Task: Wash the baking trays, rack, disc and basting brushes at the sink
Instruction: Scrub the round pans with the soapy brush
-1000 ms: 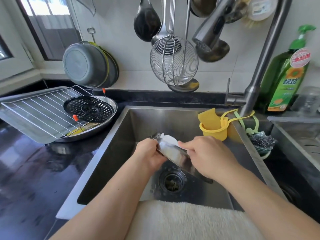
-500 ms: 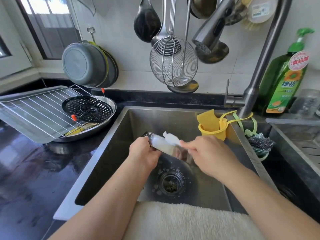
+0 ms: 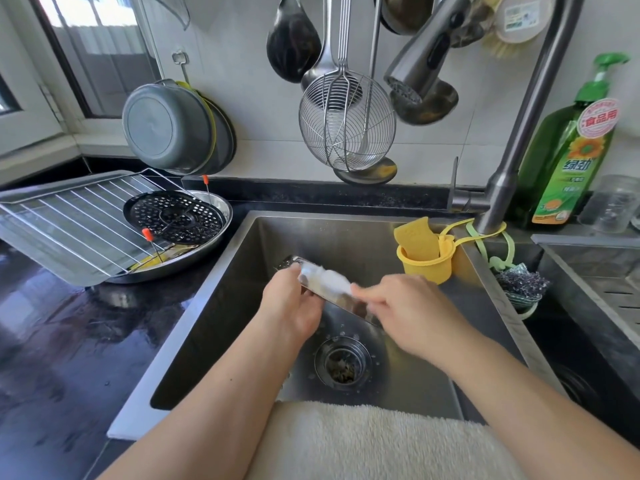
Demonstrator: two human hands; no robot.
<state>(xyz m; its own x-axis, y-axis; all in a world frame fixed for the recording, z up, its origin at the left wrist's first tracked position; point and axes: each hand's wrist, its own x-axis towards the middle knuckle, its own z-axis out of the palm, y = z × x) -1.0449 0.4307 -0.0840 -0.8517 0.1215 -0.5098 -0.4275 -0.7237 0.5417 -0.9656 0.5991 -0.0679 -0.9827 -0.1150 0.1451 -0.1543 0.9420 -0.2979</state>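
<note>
A narrow steel baking tray (image 3: 332, 297) was held over the sink (image 3: 346, 237) at the centre of the frame, its long axis slanting from upper left down to lower right. The left hand (image 3: 294, 306) gripped its upper-left end, fingers curled round the rim; the right hand (image 3: 412, 313), blurred, pinched a white cloth or sponge (image 3: 329, 280) against the tray's face, nearer the lower-right end. Any further scrubbing stroke would likely run along that slant. The wire rack (image 3: 79, 220), perforated disc (image 3: 175, 216) and red-tipped basting brushes (image 3: 150, 242) waited, stacked on trays, on the desk (image 3: 69, 341) at middle left, nearer the left hand.
</note>
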